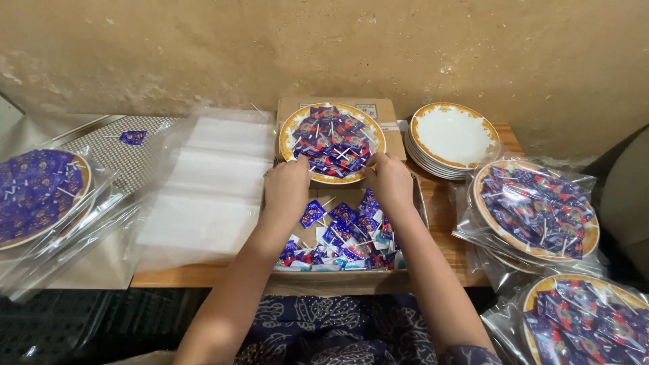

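At frame centre, the left hand (286, 187) and right hand (388, 177) rest fingers together on the near rim of the gold-rimmed plate heaped with blue-wrapped lollipops (332, 140); whether they pinch any I cannot tell. Filling seems underway; next calls for evening the heap. The open cardboard box of loose lollipops (345, 236) crowds below, clear plastic bags (206, 182) left.

Fingertips of both hands (338, 186) hidden among wrapped lollipops (331, 142) on plate rim | cardboard box (418, 203) partly covered by forearms | bagged plate at left (40, 192) cut off by left edge | bagged plate at lower right (585, 321) cut off by bottom edge | wrapper prints too small to tell
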